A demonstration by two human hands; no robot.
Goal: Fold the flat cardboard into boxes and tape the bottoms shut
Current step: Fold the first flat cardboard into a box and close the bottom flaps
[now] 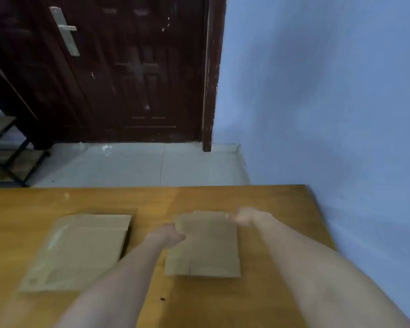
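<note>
Both hands meet the far end of one flat cardboard piece lying on the wooden table. On its far-left corner, at about 10 o'clock of the sheet, the left hand closes with curled fingers, seemingly gripping the edge there. At the far-right corner, about 1 o'clock, the right hand touches or pinches the edge (motion blur smears the fingers, so I cannot tell whether they are curled round the cardboard or merely laid against it). Both bare forearms reach in from 6 o'clock of the view.

That held piece sits slightly right of the table's middle, its near end flat on the wood, with a fold line running lengthwise near its left side. A second flat cardboard stack lies well apart from it at 9 o'clock, also flat on the table, with a pale glossy strip along its left part (possibly tape, too blurred to be sure).

Beyond the table's far edge, at 12 o'clock, lies a pale tiled floor, then a dark wooden door with a metal handle. A blue wall fills the 2 o'clock side. A dark-framed shelf stands at 9 o'clock.
</note>
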